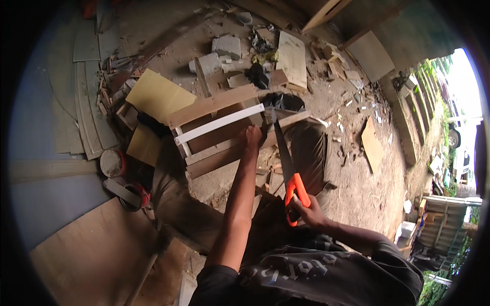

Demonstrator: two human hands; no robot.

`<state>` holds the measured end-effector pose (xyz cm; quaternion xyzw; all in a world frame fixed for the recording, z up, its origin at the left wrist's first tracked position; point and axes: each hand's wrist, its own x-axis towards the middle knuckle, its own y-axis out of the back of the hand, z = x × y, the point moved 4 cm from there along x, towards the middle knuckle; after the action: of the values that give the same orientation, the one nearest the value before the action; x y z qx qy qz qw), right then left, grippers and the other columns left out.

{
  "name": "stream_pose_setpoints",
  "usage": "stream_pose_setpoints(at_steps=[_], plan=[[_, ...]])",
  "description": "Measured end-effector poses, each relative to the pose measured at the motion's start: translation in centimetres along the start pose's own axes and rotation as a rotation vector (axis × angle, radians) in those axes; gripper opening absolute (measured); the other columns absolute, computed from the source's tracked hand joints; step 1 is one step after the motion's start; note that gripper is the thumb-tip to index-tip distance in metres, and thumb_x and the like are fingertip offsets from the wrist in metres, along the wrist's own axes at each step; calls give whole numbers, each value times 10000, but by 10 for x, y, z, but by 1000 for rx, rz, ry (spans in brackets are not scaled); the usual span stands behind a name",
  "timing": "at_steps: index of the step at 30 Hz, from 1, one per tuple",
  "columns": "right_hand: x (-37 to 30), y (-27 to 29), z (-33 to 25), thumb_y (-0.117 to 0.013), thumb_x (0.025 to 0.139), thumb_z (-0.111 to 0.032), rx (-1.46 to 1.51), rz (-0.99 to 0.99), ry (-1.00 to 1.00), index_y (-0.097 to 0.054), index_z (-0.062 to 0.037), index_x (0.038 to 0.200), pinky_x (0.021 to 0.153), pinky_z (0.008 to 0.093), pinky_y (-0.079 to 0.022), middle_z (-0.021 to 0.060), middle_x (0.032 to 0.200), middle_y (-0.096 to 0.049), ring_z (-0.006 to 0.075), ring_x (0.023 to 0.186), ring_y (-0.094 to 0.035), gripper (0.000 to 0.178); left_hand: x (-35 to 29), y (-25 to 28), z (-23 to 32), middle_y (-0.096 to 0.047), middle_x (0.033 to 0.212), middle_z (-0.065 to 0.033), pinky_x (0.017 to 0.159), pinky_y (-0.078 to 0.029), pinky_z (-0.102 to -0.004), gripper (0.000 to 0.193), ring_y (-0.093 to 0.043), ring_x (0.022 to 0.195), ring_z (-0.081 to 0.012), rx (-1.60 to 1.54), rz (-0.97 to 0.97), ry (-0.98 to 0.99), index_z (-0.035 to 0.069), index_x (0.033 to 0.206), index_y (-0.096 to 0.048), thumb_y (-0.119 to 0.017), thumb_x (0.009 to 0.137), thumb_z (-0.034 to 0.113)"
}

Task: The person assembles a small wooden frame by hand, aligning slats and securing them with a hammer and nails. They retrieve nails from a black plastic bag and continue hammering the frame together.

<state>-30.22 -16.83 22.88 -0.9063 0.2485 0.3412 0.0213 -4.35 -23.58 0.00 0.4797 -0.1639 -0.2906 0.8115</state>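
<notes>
My right hand is wrapped round the orange handle of a handsaw. The saw's long grey blade slants up and away, its tip close to the right end of a white strip. That strip lies across a wooden frame of several slats, in front of my knees. My left hand is closed on the frame's right end, below the white strip. What its fingers grip on the far side is hidden. Another light wooden piece passes behind the blade.
Yellowish boards lie left of the frame, near red-rimmed buckets. Concrete blocks, a pale board and scraps litter the ground beyond. A loose wood piece lies at right. Large sheets lean at lower left.
</notes>
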Motion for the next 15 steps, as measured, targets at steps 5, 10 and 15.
stream_pose_setpoints(at_steps=[5, 10, 15], plan=[[0, 19, -18, -605, 972, -363, 97, 12, -14, -542, -54, 824, 454, 222, -376, -29, 608, -517, 43, 504, -474, 348, 1, 15, 12, -721, 876, -131, 776, -549, -474, 347, -709, 875, -307, 84, -164, 80, 110, 830, -723, -456, 919, 314], [12, 53, -30, -635, 955, -357, 155, -30, 28, -576, -56, 797, 444, 227, -312, -55, 591, -491, 29, 507, -431, 344, 8, 36, 17, -721, 947, -142, 826, -535, -485, 395, -698, 915, -336, 161, -226, 149, 109, 872, -730, -445, 937, 375], [19, 90, -48, -662, 927, -372, -29, -32, 44, -575, -37, 750, 454, 250, -333, -32, 589, -516, 36, 528, -447, 389, 13, 2, 4, -711, 985, -134, 833, -523, -487, 326, -688, 949, -331, 219, -228, 95, 142, 965, -708, -431, 952, 314]])
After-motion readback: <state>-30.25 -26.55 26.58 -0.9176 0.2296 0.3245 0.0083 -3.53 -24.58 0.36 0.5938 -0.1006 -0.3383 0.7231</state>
